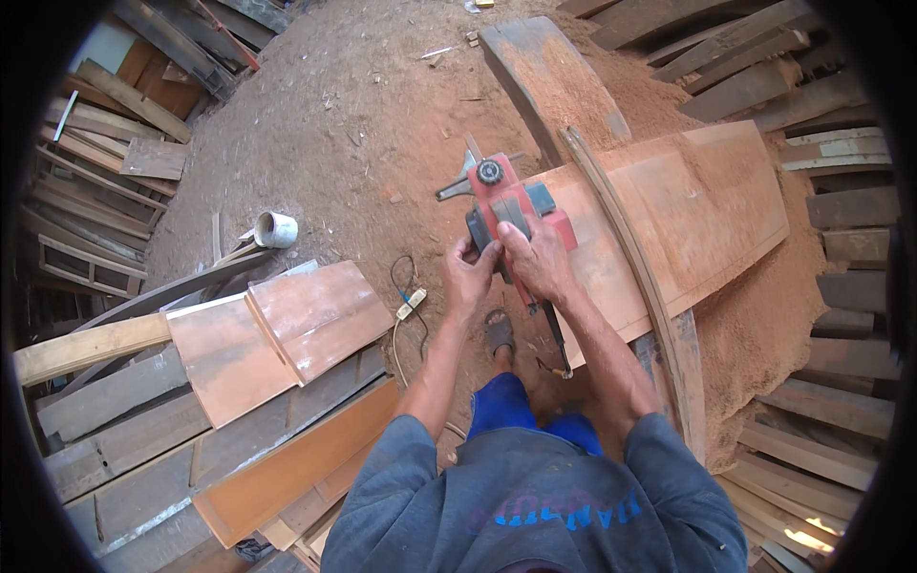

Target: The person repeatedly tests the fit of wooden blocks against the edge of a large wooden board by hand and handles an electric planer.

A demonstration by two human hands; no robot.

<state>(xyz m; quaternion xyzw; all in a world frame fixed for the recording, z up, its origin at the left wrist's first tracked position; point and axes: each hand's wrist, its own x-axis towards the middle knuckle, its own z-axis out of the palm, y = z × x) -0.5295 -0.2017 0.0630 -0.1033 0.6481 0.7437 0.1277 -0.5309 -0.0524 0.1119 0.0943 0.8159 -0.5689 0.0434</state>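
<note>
A red and black electric hand planer with a front knob and a metal side fence is up between my two hands, beside the left end of a wide wooden board. My left hand is closed at the black side of its housing, thumb and fingers bent against it. My right hand grips the body from above, its fingers partly hidden. The planer's sole and blade face away from view. A narrow wooden strip lies across the board.
A heavy sawdust-covered beam extends under the board. Sawdust heaps at the right. A white power socket with cables lies on the ground left of my legs. Stacked timber, wooden panels and a white bucket stand around.
</note>
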